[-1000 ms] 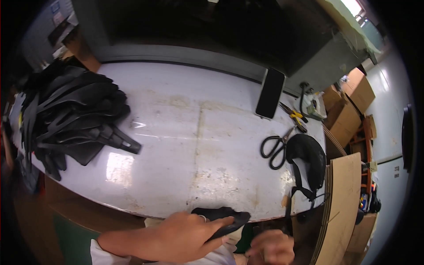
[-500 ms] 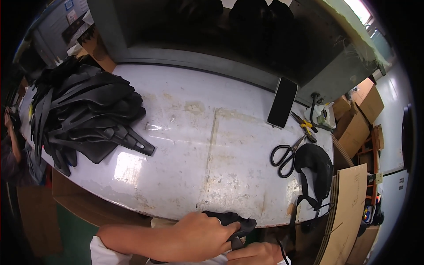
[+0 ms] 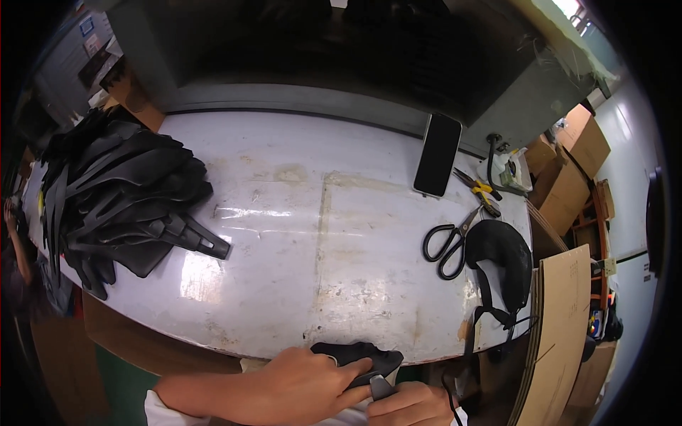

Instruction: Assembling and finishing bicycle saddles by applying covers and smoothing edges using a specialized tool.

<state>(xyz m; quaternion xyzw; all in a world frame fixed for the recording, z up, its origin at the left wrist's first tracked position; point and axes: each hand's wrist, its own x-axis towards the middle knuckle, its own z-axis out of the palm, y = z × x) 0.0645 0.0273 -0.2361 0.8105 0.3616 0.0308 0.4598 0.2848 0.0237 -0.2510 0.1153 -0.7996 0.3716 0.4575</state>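
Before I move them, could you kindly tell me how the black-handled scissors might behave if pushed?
The scissors would probably slide rather than roll, since they lie flat on the glossy table. They may also pivot about their joint, as they sit slightly open.

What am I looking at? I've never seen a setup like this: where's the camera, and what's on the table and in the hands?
There's no machine: these are a person's bare hands, seen from a fisheye camera worn on their head, so straight edges bend. The left hand holds a black piece by the near table edge; the right hand grips a small grey piece. A black pile lies left; phone, pliers, scissors and a curved black item lie right.
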